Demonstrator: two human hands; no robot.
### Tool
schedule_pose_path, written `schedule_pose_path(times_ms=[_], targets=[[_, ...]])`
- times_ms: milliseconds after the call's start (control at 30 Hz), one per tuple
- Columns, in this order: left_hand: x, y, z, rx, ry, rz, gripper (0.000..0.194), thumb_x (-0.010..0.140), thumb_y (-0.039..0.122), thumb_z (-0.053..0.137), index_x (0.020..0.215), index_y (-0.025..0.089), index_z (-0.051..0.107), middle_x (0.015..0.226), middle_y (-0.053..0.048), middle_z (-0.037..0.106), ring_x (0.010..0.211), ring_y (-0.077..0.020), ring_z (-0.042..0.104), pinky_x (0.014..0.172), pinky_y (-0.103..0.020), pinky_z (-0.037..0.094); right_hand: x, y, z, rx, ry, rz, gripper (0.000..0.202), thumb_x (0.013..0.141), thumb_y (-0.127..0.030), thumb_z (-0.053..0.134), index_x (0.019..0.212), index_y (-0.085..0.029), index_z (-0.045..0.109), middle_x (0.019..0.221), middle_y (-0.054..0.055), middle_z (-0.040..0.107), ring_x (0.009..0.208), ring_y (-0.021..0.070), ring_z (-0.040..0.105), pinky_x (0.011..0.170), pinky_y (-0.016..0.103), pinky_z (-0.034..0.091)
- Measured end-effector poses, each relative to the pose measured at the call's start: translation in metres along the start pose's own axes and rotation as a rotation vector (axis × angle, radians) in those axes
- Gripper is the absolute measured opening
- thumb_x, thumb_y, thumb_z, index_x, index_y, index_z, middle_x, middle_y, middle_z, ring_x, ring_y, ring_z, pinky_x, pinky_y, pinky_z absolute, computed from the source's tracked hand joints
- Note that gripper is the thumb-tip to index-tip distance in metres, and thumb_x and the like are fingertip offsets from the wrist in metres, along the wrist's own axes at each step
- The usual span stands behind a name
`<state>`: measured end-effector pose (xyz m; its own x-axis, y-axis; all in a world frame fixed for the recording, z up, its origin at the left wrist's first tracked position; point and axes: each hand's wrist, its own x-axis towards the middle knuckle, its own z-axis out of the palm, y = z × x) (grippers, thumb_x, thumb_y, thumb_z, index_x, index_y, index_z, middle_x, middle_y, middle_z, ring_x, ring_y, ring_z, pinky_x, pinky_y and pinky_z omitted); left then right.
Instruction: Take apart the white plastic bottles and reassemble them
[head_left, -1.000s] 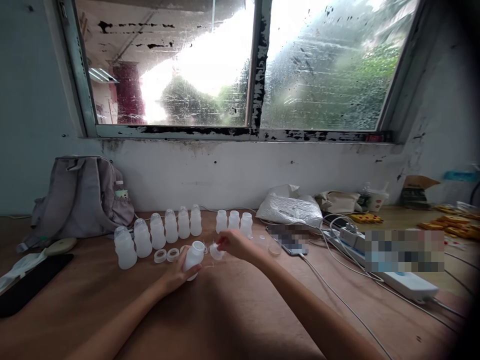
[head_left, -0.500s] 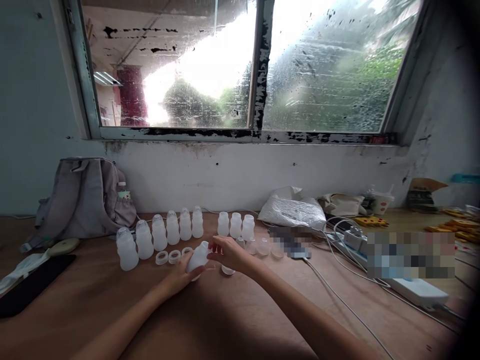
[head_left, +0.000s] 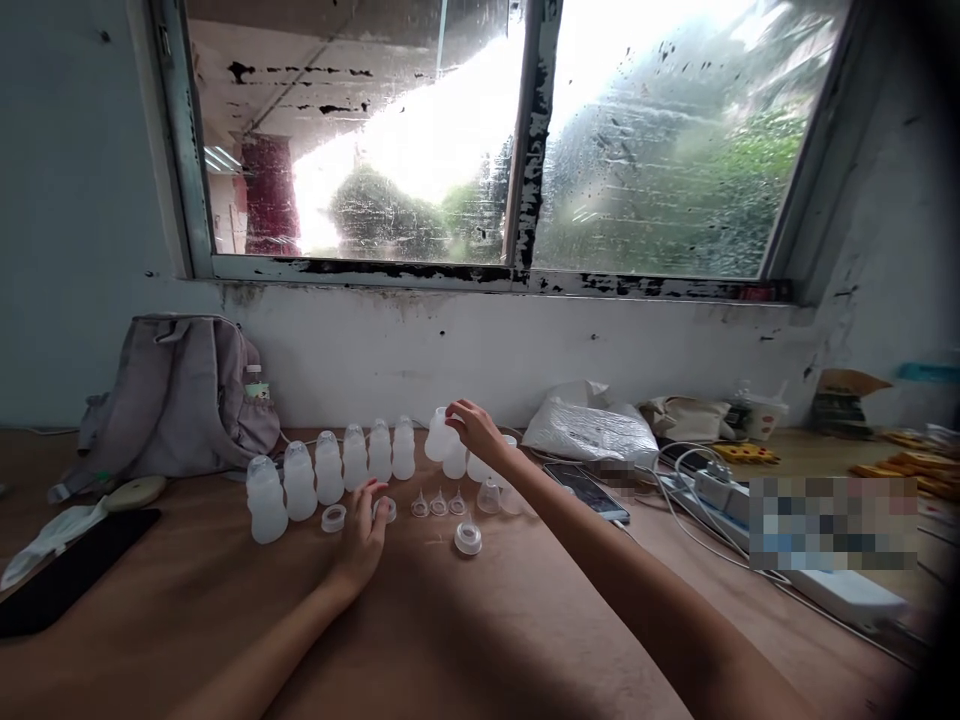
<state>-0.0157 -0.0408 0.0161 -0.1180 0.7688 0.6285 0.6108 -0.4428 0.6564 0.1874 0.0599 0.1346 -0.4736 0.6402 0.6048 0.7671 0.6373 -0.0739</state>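
Observation:
My right hand (head_left: pixel 471 428) is closed around the neck of a frosted white baby bottle (head_left: pixel 437 442), uncapped, at the row of uncapped bottles. Behind and beside it stand more uncapped bottles (head_left: pixel 454 461), partly hidden by my forearm. My left hand (head_left: pixel 363 535) is over the table with fingers spread, holding nothing, among white screw rings; one ring (head_left: pixel 334 518) lies to its left and another ring (head_left: pixel 385 510) at its fingertips. Three clear nipples (head_left: pixel 438 503) stand in a line to the right. Nearer me lies a ring with a nipple part in it (head_left: pixel 467 538).
Several bottles with clear caps (head_left: pixel 328 468) stand at left. Loose clear caps (head_left: pixel 489 496) sit under my right forearm. A grey backpack (head_left: pixel 187 400), a silver padded bag (head_left: pixel 592 425), a phone (head_left: pixel 589 492), cables and a white power strip (head_left: pixel 847 590) lie around.
The bottle has left my left hand and is in my right hand, moved back to the bottle row. My left hand has opened and shifted left towards the rings. The view has shifted slightly.

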Motion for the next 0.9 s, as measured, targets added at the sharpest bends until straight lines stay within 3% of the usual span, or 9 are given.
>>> schedule_pose_path(times_ms=[100, 233, 333, 633, 900], targets=[[-0.002, -0.006, 0.005, 0.145, -0.025, 0.05, 0.026, 0.085, 0.029, 0.029, 0.099, 0.019, 0.05, 0.11, -0.008, 0.047, 0.11, -0.0205, 0.04, 0.093, -0.04, 0.033, 0.014, 0.004, 0.022, -0.078, -0.08, -0.019, 0.014, 0.083, -0.013, 0.042, 0.09, -0.017, 0.053, 0.092, 0.006, 0.056, 0.082, 0.0148, 0.048, 0.073, 0.025, 0.031], [-0.01, -0.01, 0.01, 0.485, -0.148, 0.221, 0.031, 0.079, 0.031, 0.041, 0.104, 0.017, 0.052, 0.122, -0.012, 0.044, 0.12, -0.0287, 0.029, 0.097, -0.051, 0.02, 0.022, 0.004, 0.046, -0.144, -0.144, -0.024, 0.013, 0.081, -0.01, 0.046, 0.085, -0.017, 0.056, 0.086, 0.007, 0.059, 0.088, 0.017, 0.047, 0.076, 0.027, 0.028], [-0.014, -0.01, 0.012, 0.61, -0.215, 0.293, 0.037, 0.079, 0.029, 0.04, 0.112, 0.015, 0.05, 0.126, -0.013, 0.042, 0.122, -0.0293, 0.026, 0.098, -0.052, 0.016, 0.023, 0.005, 0.055, -0.194, -0.187, -0.016, 0.012, 0.08, -0.009, 0.047, 0.083, -0.016, 0.056, 0.086, 0.007, 0.06, 0.089, 0.0175, 0.047, 0.076, 0.027, 0.027], [-0.013, -0.008, 0.011, 0.638, -0.261, 0.259, 0.041, 0.08, 0.029, 0.037, 0.116, 0.013, 0.047, 0.125, -0.014, 0.044, 0.12, -0.0286, 0.029, 0.097, -0.051, 0.018, 0.026, 0.01, 0.062, -0.276, -0.248, 0.025, 0.015, 0.078, -0.006, 0.046, 0.085, -0.016, 0.055, 0.09, 0.008, 0.061, 0.092, 0.0192, 0.046, 0.073, 0.028, 0.028], [-0.014, -0.001, 0.008, 0.65, -0.297, 0.212, 0.039, 0.081, 0.031, 0.036, 0.115, 0.017, 0.048, 0.123, -0.01, 0.046, 0.12, -0.0266, 0.03, 0.098, -0.048, 0.019, 0.022, 0.015, 0.06, -0.267, -0.247, 0.025, 0.009, 0.079, -0.015, 0.05, 0.087, -0.017, 0.054, 0.088, 0.008, 0.062, 0.093, 0.0204, 0.048, 0.073, 0.028, 0.03]])
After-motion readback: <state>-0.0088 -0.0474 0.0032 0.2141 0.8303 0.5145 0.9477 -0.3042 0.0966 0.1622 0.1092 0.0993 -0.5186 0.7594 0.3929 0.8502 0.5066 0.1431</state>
